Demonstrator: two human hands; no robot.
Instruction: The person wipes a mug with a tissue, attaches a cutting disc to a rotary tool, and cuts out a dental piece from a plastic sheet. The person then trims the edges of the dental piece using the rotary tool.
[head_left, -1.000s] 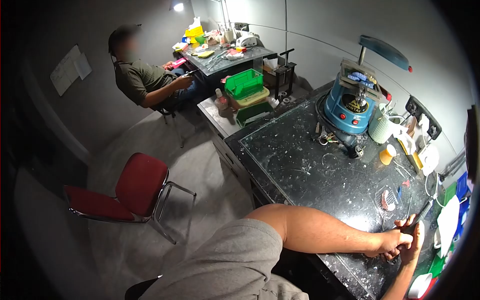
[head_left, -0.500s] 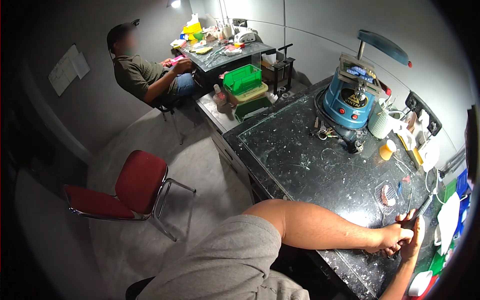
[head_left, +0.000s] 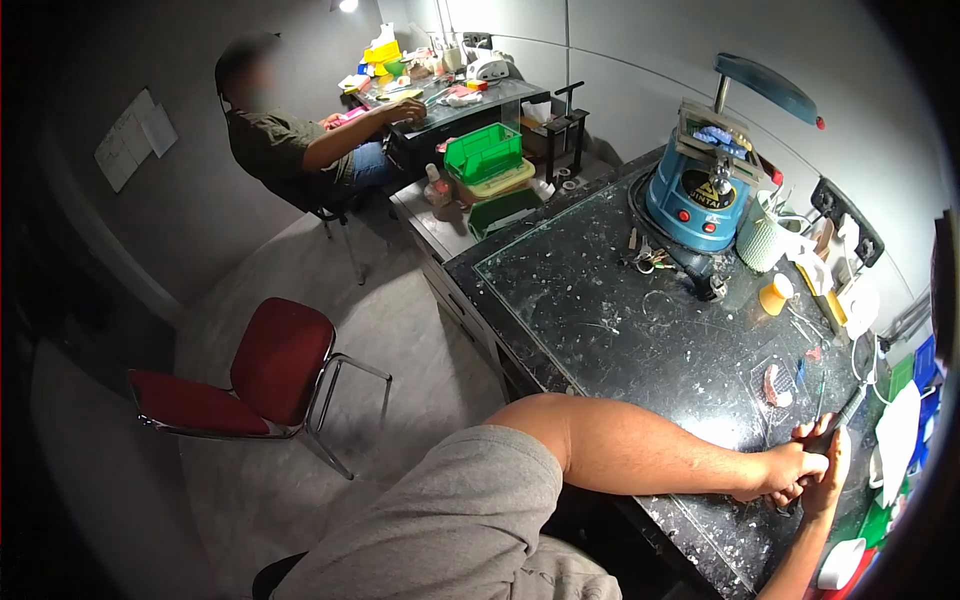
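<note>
At the right of the head view, both my hands meet low over the black work table. My left hand, at the end of the bare arm crossing the table, is closed around a dark corded rotary handpiece. My right hand comes up from the bottom edge and is closed on the same handpiece. The tool slants, its cord end toward the upper right; its lower tip is mostly hidden by my fingers. Just beyond my hands lies a pink denture piece beside a clear gridded plate.
A blue vacuum former stands at the table's back, near a yellow cup and a textured holder. A white roll is near the lower right. A red chair stands left; another person sits at a far bench.
My hands stay together on the handpiece, with barely any shift. The seated person's arm has reached farther out over the far bench.
</note>
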